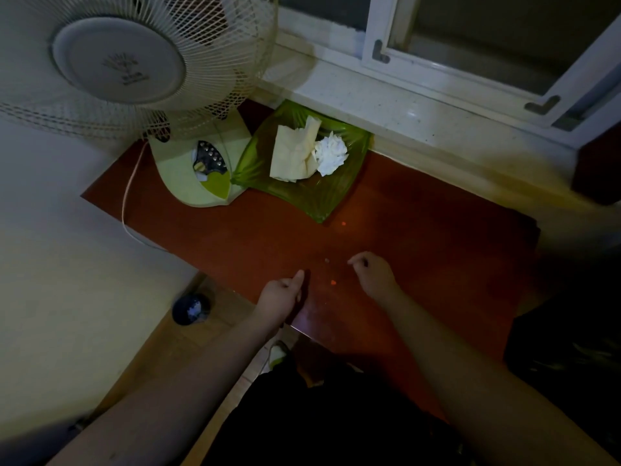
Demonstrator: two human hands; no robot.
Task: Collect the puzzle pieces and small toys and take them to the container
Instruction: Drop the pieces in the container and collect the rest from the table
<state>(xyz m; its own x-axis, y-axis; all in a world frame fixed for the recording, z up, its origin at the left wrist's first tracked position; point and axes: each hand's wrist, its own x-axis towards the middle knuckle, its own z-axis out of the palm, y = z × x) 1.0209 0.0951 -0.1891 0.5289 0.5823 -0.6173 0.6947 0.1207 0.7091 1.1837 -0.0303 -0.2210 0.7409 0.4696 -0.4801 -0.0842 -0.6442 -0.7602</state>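
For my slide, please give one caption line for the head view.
Both hands hover over a red-brown table near a green tray and fan.

A reddish-brown table top (420, 237) abuts a pale window ledge. On its far left stands a desk fan (198, 173), base touching a green ribbed tray (312, 200) that holds crumpled paper. A white cord (129, 196) trails off the left edge. Two tiny orange bits (333, 282) and one pale speck (326, 260) lie near the front edge.
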